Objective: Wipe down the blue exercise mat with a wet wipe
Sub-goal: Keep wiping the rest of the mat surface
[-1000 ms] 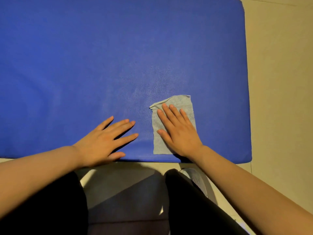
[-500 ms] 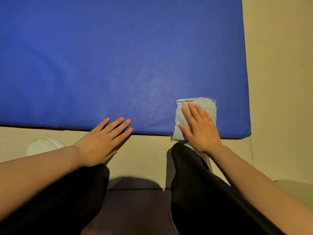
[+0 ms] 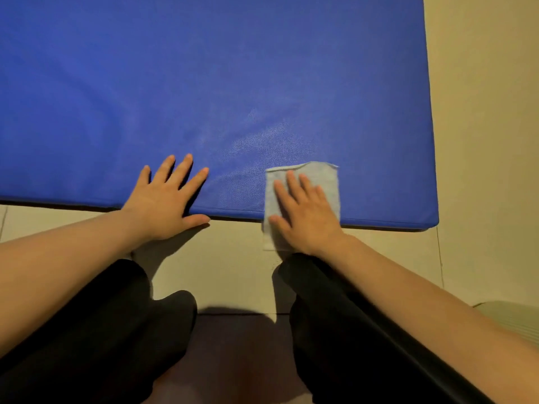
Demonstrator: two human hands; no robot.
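Knees in black trousers (image 3: pixel 96 330) nearest, kneeling on the floor (image 3: pixel 233 266). Right hand (image 3: pixel 306 212), flat open grip, nothing pinched, presses the wet wipe (image 3: pixel 313 176) on the blue mat's (image 3: pixel 204 83) near edge; wipe's tail hangs past that edge under the palm. Left hand (image 3: pixel 166 199), splayed, braces beside it. Mid-wipe, near right corner. Next: stroke forward, keep the palm pressing. Mat's far and left ends cut off; wetness unclear.

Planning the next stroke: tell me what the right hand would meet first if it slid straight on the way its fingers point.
Nothing, as far as the picture shows. The right hand, flat on the wipe, points up and slightly left across bare blue mat; the left hand sits off to the side.
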